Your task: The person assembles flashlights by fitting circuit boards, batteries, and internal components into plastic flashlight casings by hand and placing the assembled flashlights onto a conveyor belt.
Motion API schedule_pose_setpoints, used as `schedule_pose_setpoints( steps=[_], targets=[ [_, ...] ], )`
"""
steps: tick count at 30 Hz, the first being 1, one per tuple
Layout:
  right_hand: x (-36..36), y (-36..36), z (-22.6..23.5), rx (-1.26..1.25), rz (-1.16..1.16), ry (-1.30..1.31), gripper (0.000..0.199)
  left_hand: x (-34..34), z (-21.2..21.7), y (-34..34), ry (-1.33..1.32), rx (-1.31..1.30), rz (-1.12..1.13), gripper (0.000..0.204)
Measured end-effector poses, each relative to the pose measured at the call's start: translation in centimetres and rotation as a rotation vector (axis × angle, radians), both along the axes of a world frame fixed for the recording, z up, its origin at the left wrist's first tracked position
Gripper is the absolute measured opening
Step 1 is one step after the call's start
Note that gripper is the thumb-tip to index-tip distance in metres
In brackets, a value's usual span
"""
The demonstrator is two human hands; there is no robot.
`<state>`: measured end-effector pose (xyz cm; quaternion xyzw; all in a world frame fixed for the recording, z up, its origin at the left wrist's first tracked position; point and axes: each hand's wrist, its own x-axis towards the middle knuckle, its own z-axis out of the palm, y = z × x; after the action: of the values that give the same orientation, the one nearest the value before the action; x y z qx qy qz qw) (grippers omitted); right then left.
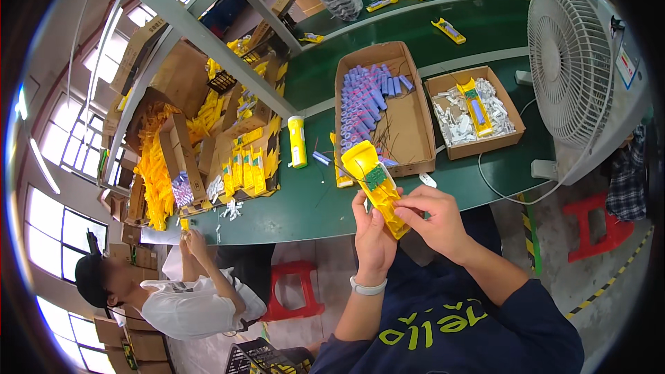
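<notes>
My left hand (374, 242) is closed around an open yellow plastic casing (363, 159), tilted above the table's near edge. A small green circuit board (375, 178) sits inside the casing, with thin dark wires near its upper end. My right hand (440, 218) is closed, thumb and index finger pinched together against the casing's right side; whatever lies between those fingertips is too small to make out. Just beyond my hands, a cardboard box (403, 125) holds many purple cylindrical battery cells (361, 111).
Right of it, a smaller box (478, 149) contains white plastic pieces and a yellow casing (479, 116). A large fan (564, 62) stands at the table's right end. A yellow bottle (296, 142) stands left. A co-worker (190, 298) sits at the left beside boxes of yellow parts (156, 166).
</notes>
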<state>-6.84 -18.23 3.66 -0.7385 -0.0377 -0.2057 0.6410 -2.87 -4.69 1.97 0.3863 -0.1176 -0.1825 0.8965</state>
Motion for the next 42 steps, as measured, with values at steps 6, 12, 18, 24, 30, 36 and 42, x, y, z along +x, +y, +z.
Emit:
schedule_pose_setpoints(
  steps=[6,12,18,24,30,36,42],
  targets=[
    [0.3,0.2,-0.8,-0.088,-0.039,-0.076,0.014,0.3,-0.4,-0.4,-0.024,0.025,0.014,0.058],
    [0.4,-0.1,-0.8,-0.043,0.003,-0.009,0.015,0.4,-0.7,-0.3,-0.026,0.072,0.010,0.060],
    [0.6,0.0,-1.2,-0.374,-0.150,-0.134,0.013,0.4,-0.8,0.1,0.012,0.123,-0.020,0.053],
    [0.7,0.0,-1.1,-0.641,-0.140,-0.180,0.013,1.2,-1.1,1.1,0.046,0.230,-0.028,0.050],
    [1.1,-0.2,-1.8,-0.572,-0.172,-0.216,0.022,2.4,0.6,0.6,-0.019,0.366,-0.024,0.054],
    [1.3,-0.5,-1.6,-0.505,-0.304,-0.226,0.041,2.9,0.7,1.1,-0.050,0.387,-0.089,0.053],
    [0.8,-0.8,-3.0,-0.382,-0.129,-0.003,0.036,3.5,0.6,1.4,-0.095,0.460,-0.145,0.053]
  ],
)
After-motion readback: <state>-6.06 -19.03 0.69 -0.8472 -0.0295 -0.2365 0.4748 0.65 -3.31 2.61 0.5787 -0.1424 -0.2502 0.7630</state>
